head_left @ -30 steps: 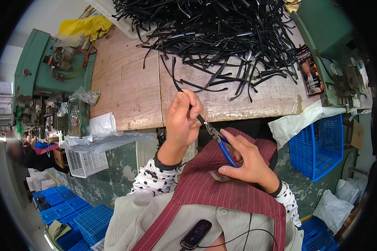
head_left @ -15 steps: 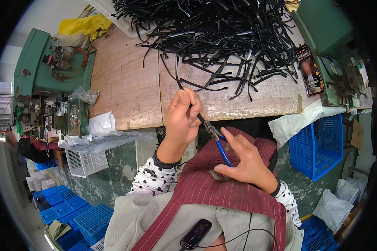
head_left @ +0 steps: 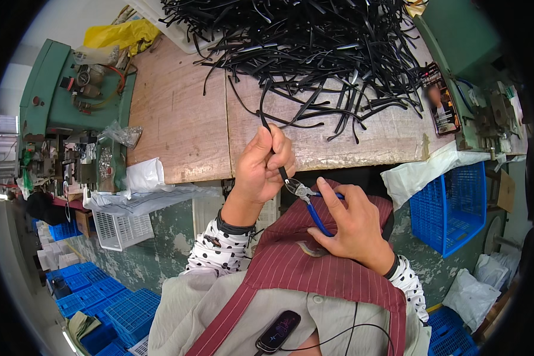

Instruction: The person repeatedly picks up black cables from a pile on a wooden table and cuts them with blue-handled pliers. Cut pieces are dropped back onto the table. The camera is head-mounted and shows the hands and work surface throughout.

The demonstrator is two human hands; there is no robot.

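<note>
My left hand pinches a black eyeglass temple between thumb and fingers. Its curved tip points up toward the table, and its other end comes out below my fingers. In my right hand is a pair of blue-handled cutting pliers, the handles spread between thumb and fingers. The pliers' jaws are parted at the lower end of the temple; whether they touch it I cannot tell. Beyond my hands, a large heap of black eyeglass temples lies on the wooden table.
Green machines flank the table, the left one with a gauge. A phone-like black printed box leans at the right. Below the table edge are a blue crate, a white basket and white plastic sheets.
The pliers' jaws have parted and their handles have spread. My left hand has shifted slightly right, and the temple has turned a little more upright.
</note>
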